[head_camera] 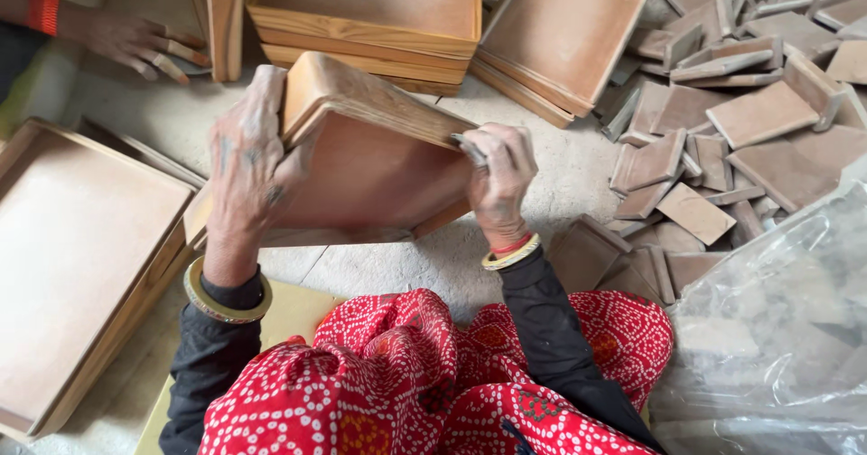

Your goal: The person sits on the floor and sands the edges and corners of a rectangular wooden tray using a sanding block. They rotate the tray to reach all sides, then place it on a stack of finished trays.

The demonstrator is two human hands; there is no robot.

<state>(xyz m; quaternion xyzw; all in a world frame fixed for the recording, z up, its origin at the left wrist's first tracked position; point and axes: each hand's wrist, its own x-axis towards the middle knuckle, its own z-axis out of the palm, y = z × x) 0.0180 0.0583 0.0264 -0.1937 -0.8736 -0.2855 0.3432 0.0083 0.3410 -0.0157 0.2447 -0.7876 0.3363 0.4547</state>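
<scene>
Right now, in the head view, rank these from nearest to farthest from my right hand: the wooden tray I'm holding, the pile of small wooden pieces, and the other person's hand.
1. Wooden tray: held tilted in front, touching the right hand.
2. Pile of small wooden pieces: on the floor to the right.
3. Other person's hand: far upper left, beyond the left hand.

Three hands show — the person's own two, left hand [246,162] and right hand [498,180], and a co-worker's hand [135,44] at the top left. Wooden trays number five that can be counted whole: one held tray [370,171], one large tray [77,256] on the floor at the left, a stack of two trays [361,13] at the top, and one leaning tray [564,31] beside it. A sixth piece stands on edge at the stack's left, only partly seen. Small flat wooden pieces [759,112] lie in a heap at the right — too many to count. One clear plastic bag [777,329].
</scene>
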